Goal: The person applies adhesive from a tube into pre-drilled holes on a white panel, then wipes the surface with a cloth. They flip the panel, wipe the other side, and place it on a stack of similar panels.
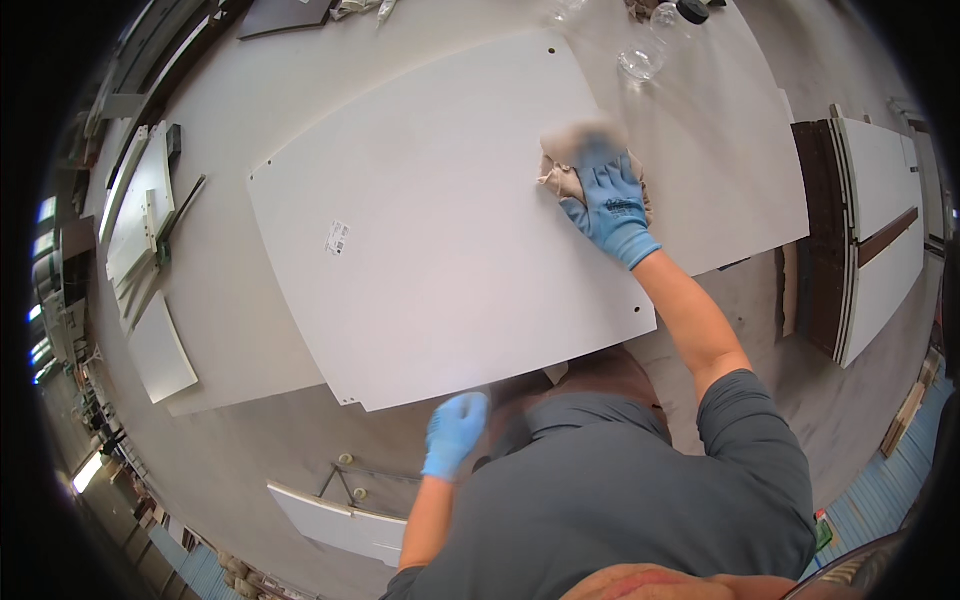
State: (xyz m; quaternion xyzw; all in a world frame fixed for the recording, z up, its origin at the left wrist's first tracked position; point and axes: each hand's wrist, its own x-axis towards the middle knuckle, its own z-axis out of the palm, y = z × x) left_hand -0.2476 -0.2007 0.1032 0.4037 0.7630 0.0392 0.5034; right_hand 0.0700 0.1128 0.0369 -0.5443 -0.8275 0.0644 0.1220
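A large white panel (pixel 450 230) with small dark holes near its corners lies flat on a wide pale table (pixel 740 180). My right hand (pixel 612 205), in a blue glove, presses a bunched beige cloth (pixel 562 180) against the panel near its right edge. The cloth's far part and my fingertips are blurred. Just off the panel's near edge hangs my left hand (pixel 455 435), also gloved in blue and touching nothing I can see. Motion smears its fingers. A small white label (pixel 338 238) sticks to the panel's left part.
Beyond the cloth, a clear plastic bottle (pixel 643 62) with a black cap sits on the table. White boards (pixel 150 210) are piled at the left. At the right, more white boards (pixel 885 180) are stacked. A rack with a white board (pixel 335 520) is below left.
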